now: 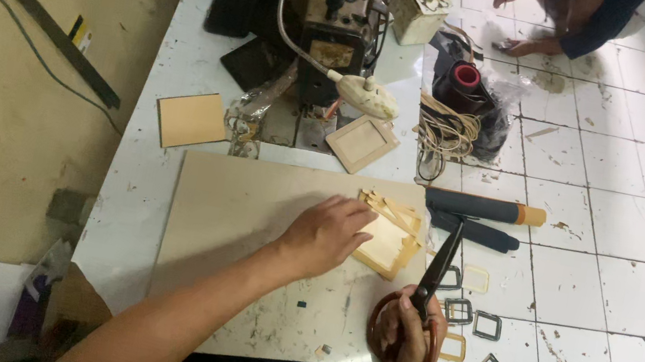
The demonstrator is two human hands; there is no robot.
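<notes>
**Cutting station, seen from above**

Tan frame pieces (pixel 388 240) lie on a beige board (pixel 247 212), pressed flat by the left hand (pixel 329 230). The right hand (pixel 412 331) grips closed scissors (pixel 428 290). Metal buckles (pixel 485 357) lie just beside it; a sewing machine (pixel 337 18) stands beyond.

glossy tiled floor (pixel 628 285), matt board (pixel 249 204), metal scissors (pixel 432 282)
</notes>
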